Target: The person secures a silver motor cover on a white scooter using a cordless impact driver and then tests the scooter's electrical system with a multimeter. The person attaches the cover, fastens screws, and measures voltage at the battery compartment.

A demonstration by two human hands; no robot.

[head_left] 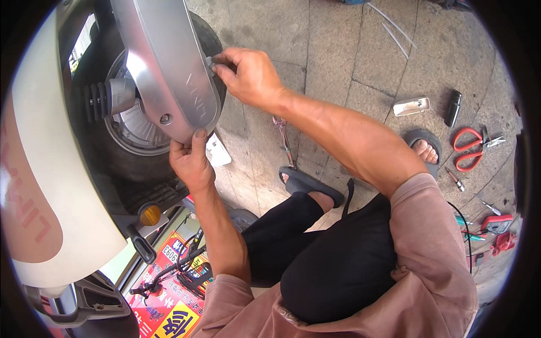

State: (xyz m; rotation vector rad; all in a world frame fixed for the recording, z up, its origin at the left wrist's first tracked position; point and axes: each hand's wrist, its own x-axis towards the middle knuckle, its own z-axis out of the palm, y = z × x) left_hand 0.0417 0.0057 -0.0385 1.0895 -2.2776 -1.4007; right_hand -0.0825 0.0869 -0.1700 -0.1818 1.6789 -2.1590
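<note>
The right hand (248, 76) is reaching into the upper middle of the frame, where its thumb and forefinger are closing together on a small grey piece (209, 61) at the right edge of a long silver metal cover with a rounded lower end (169, 67). This cover is running down from the top edge through the upper left of the frame, lying in front of a black tyre (135, 159) and a round silver metal hub (134, 132).

The left hand (191, 160) is touching the cover's rounded lower end, its thumb pointing up against the rim and its other fingers curling beneath; their tips are hiding, so I cannot tell whether they are clamping it.

A black ribbed spring (96, 102) is sitting left of the hub, beside a curved cream body panel (42, 112) filling the left side. An amber oval reflector (150, 215) is showing at the lower left.

A silver metal wrench (284, 141) is lying on grey stone paving (338, 50) near the centre. Toward the right edge, a small white open box (412, 106), a black cylinder (453, 108), a red-handled cutting tool (483, 147) and a red meter (497, 223) are resting on the paving.
</note>
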